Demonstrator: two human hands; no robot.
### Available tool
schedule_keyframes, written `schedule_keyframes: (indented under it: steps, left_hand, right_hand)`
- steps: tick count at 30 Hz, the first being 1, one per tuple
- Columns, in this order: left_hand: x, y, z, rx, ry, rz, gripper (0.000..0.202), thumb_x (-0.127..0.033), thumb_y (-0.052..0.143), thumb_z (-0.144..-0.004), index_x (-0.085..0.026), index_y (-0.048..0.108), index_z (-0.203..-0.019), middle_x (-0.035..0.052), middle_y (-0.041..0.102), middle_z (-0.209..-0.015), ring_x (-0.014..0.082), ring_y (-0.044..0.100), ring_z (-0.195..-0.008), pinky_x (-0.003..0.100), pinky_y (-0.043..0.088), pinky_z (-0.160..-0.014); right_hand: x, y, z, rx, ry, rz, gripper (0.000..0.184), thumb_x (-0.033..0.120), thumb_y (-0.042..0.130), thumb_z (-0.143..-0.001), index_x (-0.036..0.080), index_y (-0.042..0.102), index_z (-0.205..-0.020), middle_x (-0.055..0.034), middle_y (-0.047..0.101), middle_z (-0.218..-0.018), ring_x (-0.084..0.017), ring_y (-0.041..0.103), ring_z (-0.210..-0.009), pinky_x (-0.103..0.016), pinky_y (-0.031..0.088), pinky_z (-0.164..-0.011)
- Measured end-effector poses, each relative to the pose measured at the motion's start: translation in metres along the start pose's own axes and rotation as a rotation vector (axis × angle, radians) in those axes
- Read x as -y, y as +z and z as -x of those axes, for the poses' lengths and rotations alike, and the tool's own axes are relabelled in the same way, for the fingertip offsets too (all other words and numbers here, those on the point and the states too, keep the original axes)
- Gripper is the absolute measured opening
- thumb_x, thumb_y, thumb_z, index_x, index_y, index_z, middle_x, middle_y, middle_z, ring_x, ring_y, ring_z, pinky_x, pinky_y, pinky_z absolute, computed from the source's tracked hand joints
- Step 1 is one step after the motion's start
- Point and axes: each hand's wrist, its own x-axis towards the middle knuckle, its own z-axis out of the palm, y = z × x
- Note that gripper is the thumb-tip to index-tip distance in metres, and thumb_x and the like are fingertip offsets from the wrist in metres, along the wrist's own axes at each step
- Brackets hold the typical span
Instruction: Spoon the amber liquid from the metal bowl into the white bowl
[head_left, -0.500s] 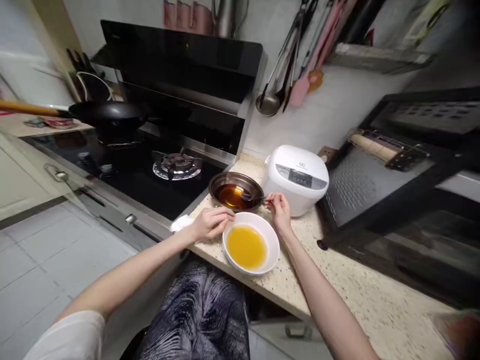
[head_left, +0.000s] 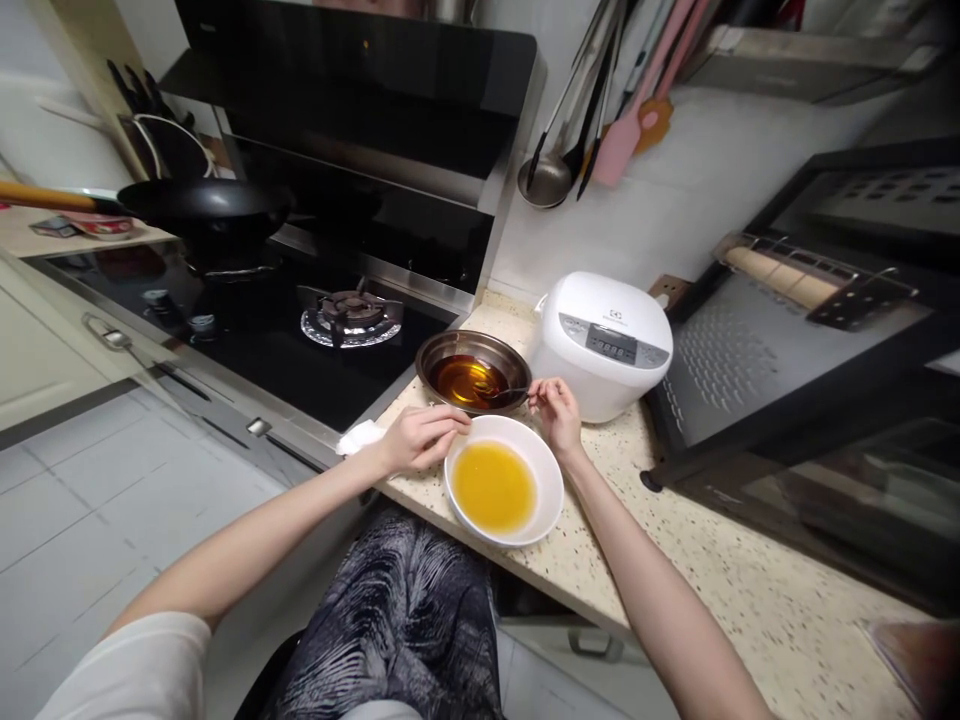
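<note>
White bowl (head_left: 548,482), dark basin (head_left: 491,346) and spoon (head_left: 514,392)

Head view: the bowl, containing yellow liquid (head_left: 493,487), stands on the counter (head_left: 720,560) between the forearms; the basin, containing amber liquid (head_left: 463,378), lies just beyond. The right hand (head_left: 556,415), beside the basin, pinches the spoon, which reaches into the basin. The left hand (head_left: 426,438) touches the bowl's rim, fingers bent; whether it grips cannot be told. Both forearms slant inward from below.

A: Which surface is shown?
B: A cream speckled countertop (head_left: 720,570): white bowl (head_left: 550,488) at the near edge, brown bowl (head_left: 491,347) just beyond.
A: What else rests there?
B: White rice cooker (head_left: 592,375), far side; crumpled white item (head_left: 360,437), left edge; black footed appliance (head_left: 795,490), right.
</note>
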Motion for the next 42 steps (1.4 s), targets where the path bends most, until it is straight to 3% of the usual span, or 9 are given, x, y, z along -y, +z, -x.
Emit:
schedule_keyframes:
  steps: [10, 31, 42]
  left_hand:
    - [0.000, 0.000, 0.000, 0.014, 0.005, -0.021, 0.025, -0.009, 0.046, -0.094, -0.013, 0.069, -0.101, 0.0114, 0.075, -0.103, 0.0171, 0.074, -0.089, 0.025, 0.060, -0.072]
    - [-0.001, -0.001, -0.002, 0.006, 0.016, -0.032, 0.025, -0.010, 0.046, -0.094, -0.013, 0.069, -0.102, 0.0119, 0.075, -0.102, 0.0175, 0.074, -0.091, 0.025, 0.060, -0.074]
    - [0.000, -0.001, -0.001, 0.010, -0.001, -0.022, 0.026, -0.013, 0.045, -0.096, -0.014, 0.070, -0.104, 0.0117, 0.076, -0.102, 0.0176, 0.074, -0.091, 0.025, 0.060, -0.075]
  right_hand:
    - [0.008, 0.002, 0.015, -0.010, 0.038, -0.134, 0.032, 0.043, 0.073, -0.082, 0.021, 0.053, -0.072, -0.0017, 0.059, -0.079, -0.013, 0.054, -0.065, -0.025, 0.047, -0.057]
    - [0.046, -0.010, 0.032, -0.041, -0.061, -0.101, 0.029, 0.040, 0.067, -0.090, 0.021, 0.052, -0.074, -0.0027, 0.057, -0.081, -0.014, 0.056, -0.069, -0.028, 0.052, -0.063]
    - [0.067, -0.011, 0.033, -0.038, -0.099, -0.092, 0.033, 0.042, 0.064, -0.091, 0.022, 0.048, -0.071, -0.0026, 0.053, -0.076, -0.015, 0.051, -0.064, -0.029, 0.050, -0.056]
